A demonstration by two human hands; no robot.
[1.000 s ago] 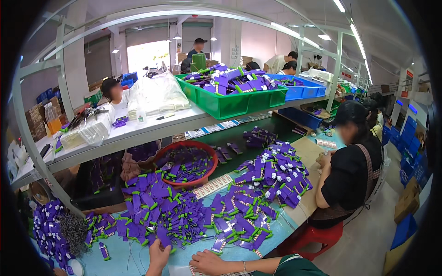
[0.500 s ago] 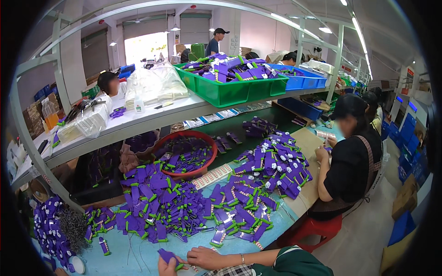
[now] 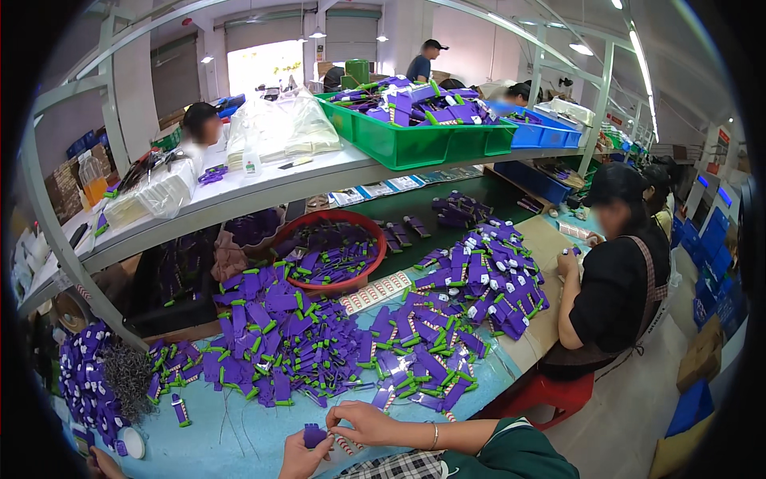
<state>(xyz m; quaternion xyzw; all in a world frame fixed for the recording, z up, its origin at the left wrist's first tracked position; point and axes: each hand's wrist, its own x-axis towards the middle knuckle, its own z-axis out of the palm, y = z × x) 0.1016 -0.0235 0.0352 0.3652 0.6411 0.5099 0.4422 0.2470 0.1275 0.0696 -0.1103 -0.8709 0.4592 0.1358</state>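
Note:
My left hand (image 3: 300,458), at the lower edge, is closed on a flat purple plastic piece (image 3: 315,435) held upright between thumb and fingers. Just right of it, my right hand (image 3: 363,423) bends over a sheet of red-and-white striped stickers (image 3: 345,445). Its thumb and fingertips are pinched together; anything between them is too small to make out. A large heap of purple pieces with green ends (image 3: 279,351) spreads over the light blue table (image 3: 263,431) beyond my hands. One single purple piece (image 3: 181,410) lies apart at the left.
Behind the heap stand a red basin (image 3: 371,267) of pieces and another sticker sheet (image 3: 375,293). An overhead shelf (image 3: 239,191) carries a green crate (image 3: 415,149). A co-worker (image 3: 610,271) sits at the right. Another hand (image 3: 104,463) shows at the lower left, near a white lid (image 3: 132,443).
My right hand has risen from beside the purple piece, its fingers now bent into a pinch over the stickers. The piece has turned and its green end is hidden. The view has shifted slightly.

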